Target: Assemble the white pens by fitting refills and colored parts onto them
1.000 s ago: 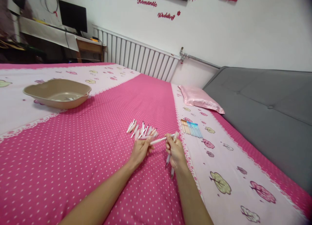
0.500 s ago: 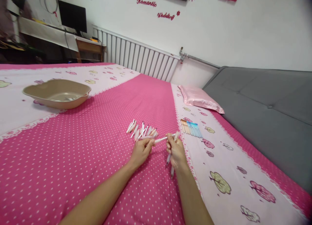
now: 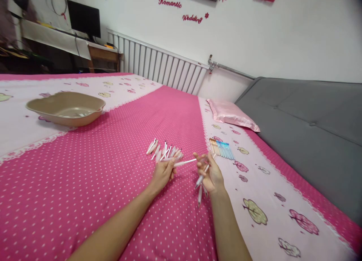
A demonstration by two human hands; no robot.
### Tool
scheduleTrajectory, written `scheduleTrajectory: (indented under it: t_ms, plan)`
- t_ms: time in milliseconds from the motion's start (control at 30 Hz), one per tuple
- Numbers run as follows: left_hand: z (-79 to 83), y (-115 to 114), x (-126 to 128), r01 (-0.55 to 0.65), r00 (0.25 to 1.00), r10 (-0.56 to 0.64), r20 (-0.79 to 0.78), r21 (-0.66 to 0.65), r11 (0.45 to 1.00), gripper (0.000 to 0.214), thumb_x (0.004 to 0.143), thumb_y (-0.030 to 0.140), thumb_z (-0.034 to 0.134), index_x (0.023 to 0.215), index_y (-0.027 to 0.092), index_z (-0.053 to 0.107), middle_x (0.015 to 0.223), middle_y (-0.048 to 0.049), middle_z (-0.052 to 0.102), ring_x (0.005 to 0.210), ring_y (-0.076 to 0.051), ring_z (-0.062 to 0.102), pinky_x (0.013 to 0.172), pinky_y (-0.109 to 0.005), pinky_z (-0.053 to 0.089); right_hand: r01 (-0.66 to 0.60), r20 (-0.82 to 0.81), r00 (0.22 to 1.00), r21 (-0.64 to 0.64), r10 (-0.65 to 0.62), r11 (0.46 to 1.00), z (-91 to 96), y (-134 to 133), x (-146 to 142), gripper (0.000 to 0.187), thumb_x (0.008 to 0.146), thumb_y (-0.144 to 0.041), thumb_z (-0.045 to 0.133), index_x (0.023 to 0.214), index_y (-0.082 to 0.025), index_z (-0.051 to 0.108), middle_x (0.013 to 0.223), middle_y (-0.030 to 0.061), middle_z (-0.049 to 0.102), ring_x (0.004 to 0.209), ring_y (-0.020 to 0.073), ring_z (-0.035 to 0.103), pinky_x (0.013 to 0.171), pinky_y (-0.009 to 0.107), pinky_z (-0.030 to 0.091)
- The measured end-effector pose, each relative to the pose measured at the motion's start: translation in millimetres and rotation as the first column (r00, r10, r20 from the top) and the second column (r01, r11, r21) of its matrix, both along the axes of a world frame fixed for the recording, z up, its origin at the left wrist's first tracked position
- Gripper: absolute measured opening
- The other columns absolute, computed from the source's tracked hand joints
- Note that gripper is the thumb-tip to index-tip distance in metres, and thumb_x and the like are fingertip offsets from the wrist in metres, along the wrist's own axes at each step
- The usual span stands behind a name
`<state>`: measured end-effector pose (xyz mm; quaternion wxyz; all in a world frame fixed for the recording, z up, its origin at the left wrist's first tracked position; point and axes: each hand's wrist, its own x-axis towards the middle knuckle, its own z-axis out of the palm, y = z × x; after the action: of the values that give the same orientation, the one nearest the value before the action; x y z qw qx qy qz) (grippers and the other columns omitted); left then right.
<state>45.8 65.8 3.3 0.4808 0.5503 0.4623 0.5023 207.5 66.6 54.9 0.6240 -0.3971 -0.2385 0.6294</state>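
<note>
Work appears partway done on a pink dotted bedspread, where the left hand pinches a slim white pen and the right hand curls around several pale pens, some fingers partly spread. Just beyond, a jumbled pile of pens looks unsorted; at right, a neat orange-and-blue row looks finished. Well apart at left sits a beige basin.

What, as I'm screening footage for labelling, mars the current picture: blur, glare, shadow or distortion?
In the head view, fine detail is soft around the right hand and its pens; also in the head view, a soft shadow beside the basin, pale patches inside it that may be glare, wide-angle stretching towards the edges, a darkened upper-right corner.
</note>
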Motion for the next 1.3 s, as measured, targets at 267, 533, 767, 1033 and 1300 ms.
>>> scheduleTrajectory:
  t_ms: [267, 533, 767, 1033, 1300]
  plan:
    - [-3.1, 2, -2, -0.017, 1.0, 0.017, -0.022, -0.01, 1.0, 0.052, 0.078, 0.059, 0.041, 0.053, 0.015, 0.054, 0.038, 0.0032, 0.046, 0.033, -0.007, 0.039, 0.039, -0.02, 0.029, 0.139, -0.023, 0.99, 0.045, -0.138, 0.989, -0.2, 1, 7, 0.029, 0.069, -0.04, 0.068, 0.063, -0.016, 0.051, 0.053, -0.004, 0.053, 0.042, 0.0039, 0.048, 0.029, 0.012, 0.025]
    - [-8.3, 7, -7, -0.169, 0.97, 0.189, 0.151, -0.135, 0.976, 0.051, 0.075, 0.062, 0.042, 0.058, 0.015, 0.053, 0.04, 0.0025, 0.048, 0.035, -0.007, 0.041, 0.039, -0.02, 0.031, 0.291, 0.033, 0.953, 0.16, -0.3, 0.943, -15.4, 10, 7, 0.032, 0.068, -0.046, 0.066, 0.066, -0.017, 0.052, 0.058, -0.0051, 0.054, 0.058, 0.0083, 0.061, 0.033, 0.012, 0.031]
    - [-8.5, 8, -5, -0.152, 0.974, 0.169, 0.149, -0.12, 0.981, 0.052, 0.075, 0.063, 0.041, 0.059, 0.015, 0.053, 0.039, 0.0028, 0.048, 0.034, -0.007, 0.041, 0.038, -0.019, 0.03, -0.013, 0.131, 0.991, 0.062, 0.004, 0.998, -45.4, 20, -11, 0.033, 0.068, -0.047, 0.067, 0.067, -0.017, 0.055, 0.066, -0.0001, 0.062, 0.066, 0.0157, 0.067, 0.041, 0.016, 0.045]
    - [-6.2, 5, -3, -0.111, 0.976, 0.126, 0.179, -0.093, 0.989, 0.039, 0.076, 0.054, 0.049, 0.081, 0.015, 0.05, 0.045, 0.0059, 0.051, 0.034, -0.006, 0.041, 0.038, -0.018, 0.03, -0.161, 0.081, 0.983, -0.067, 0.166, 0.985, -41.4, 18, -10, 0.026, 0.079, -0.037, 0.058, 0.096, -0.018, 0.058, 0.1, 0.0095, 0.067, 0.058, 0.0139, 0.067, 0.037, 0.016, 0.048]
    - [-11.2, 8, 0, 0.094, 0.975, -0.084, 0.207, -0.035, 0.995, 0.053, 0.074, 0.034, 0.057, 0.121, 0.017, 0.041, 0.093, -0.005, 0.061, 0.056, -0.008, 0.054, 0.056, -0.024, 0.045, -0.168, 0.087, 0.981, -0.043, 0.171, 0.985, -41.1, 16, -8, 0.032, 0.077, -0.031, 0.062, 0.108, -0.026, 0.056, 0.123, 0.0086, 0.056, 0.071, 0.0153, 0.068, 0.039, 0.016, 0.049]
